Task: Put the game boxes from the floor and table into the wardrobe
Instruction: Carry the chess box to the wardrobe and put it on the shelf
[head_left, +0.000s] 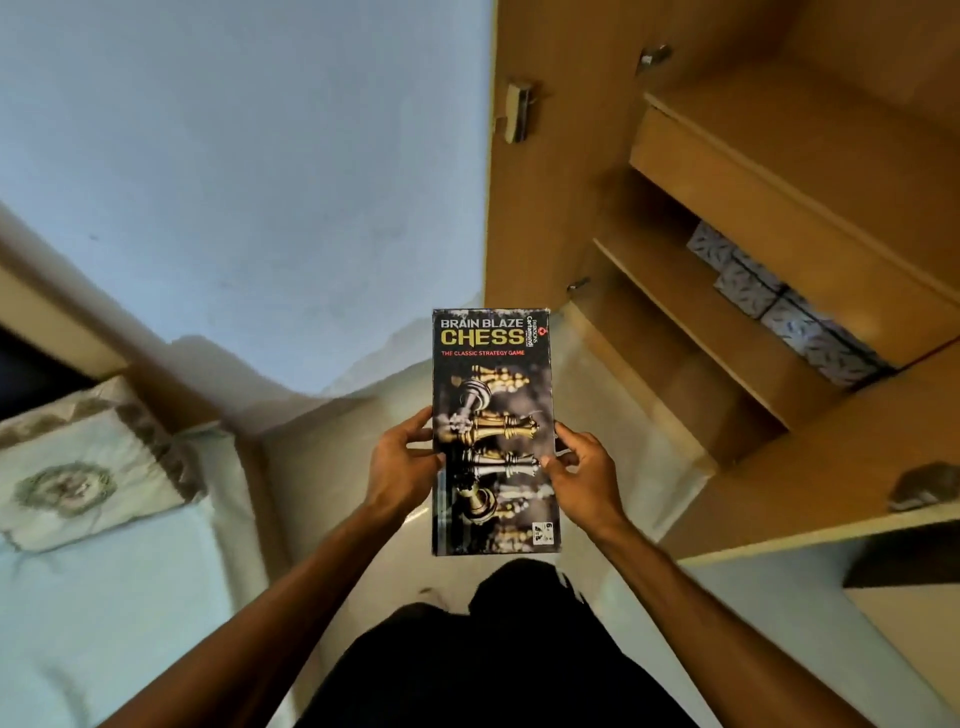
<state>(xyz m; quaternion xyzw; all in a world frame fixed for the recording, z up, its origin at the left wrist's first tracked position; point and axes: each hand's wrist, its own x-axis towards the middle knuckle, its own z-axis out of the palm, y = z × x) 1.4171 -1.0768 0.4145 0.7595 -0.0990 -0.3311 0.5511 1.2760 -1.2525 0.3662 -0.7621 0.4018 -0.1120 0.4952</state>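
A dark chess game box (493, 395) with gold and silver pieces on its cover is held flat in front of me, above the pale floor. My left hand (402, 460) grips its left edge and my right hand (582, 467) grips its right edge, thumbs on the cover. The open wooden wardrobe (727, 332) stands to the right, its shelves facing me. One middle shelf holds several white patterned boxes (789, 312); the shelf below them shows bare wood.
An open wardrobe door (831, 493) juts out at the right, near my right forearm. A bed with a pale sheet (104, 597) and a patterned pillow (78, 467) lies at the left. A blue wall (234, 182) is ahead.
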